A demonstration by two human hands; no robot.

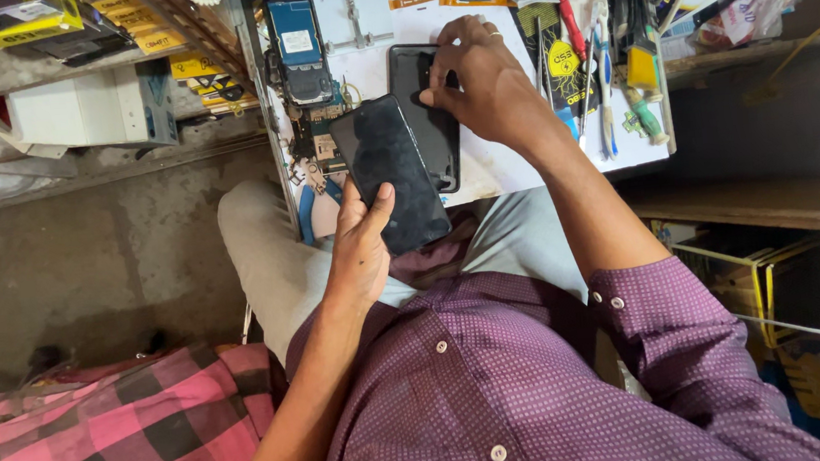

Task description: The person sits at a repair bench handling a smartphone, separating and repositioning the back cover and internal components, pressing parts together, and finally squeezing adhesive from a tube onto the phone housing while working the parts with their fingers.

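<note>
A white work board [494, 169] carries a black phone panel [431, 130], an opened blue phone [297, 48], a red screwdriver [566, 14] and scattered small tools.

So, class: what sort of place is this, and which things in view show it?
Probably a phone repair bench. The left hand holds a black phone, an opened handset with bare circuit board lies on the white work board, and screwdrivers lie nearby.

Tools [602, 55] crowd the white board's [503, 168] right side, an opened phone [297, 48] its left; bare patch between.
</note>
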